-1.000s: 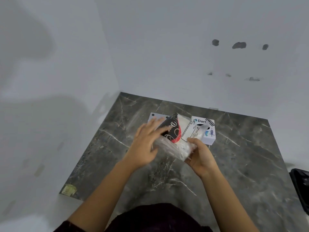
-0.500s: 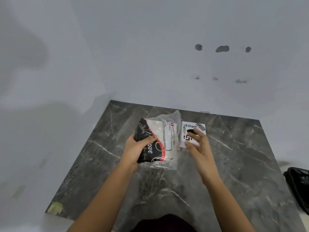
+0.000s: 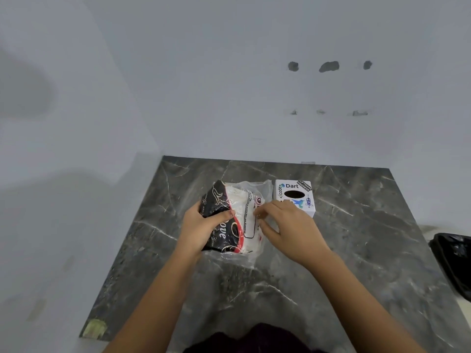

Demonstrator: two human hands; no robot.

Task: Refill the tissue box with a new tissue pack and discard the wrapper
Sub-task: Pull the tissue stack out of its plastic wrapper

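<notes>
A tissue pack in a clear wrapper with black, red and white print lies over the middle of the dark marble table. My left hand grips its black left side, thumb on top. My right hand pinches the clear plastic on the pack's right side with thumb and fingertips. Just behind my right hand stands a small white tissue box with "Dart" printed on it and a dark oval slot on top; its near corner is hidden by my fingers.
White walls close the table in at the back and the left. A black bag-lined bin sits past the table's right edge. A yellowish sticker marks the table's near left corner. My dark clothing shows at the bottom.
My left hand took hold of the pack's left side and turned it lengthwise. My right hand let go, hovered by the box, then came back to pinch the wrapper.
</notes>
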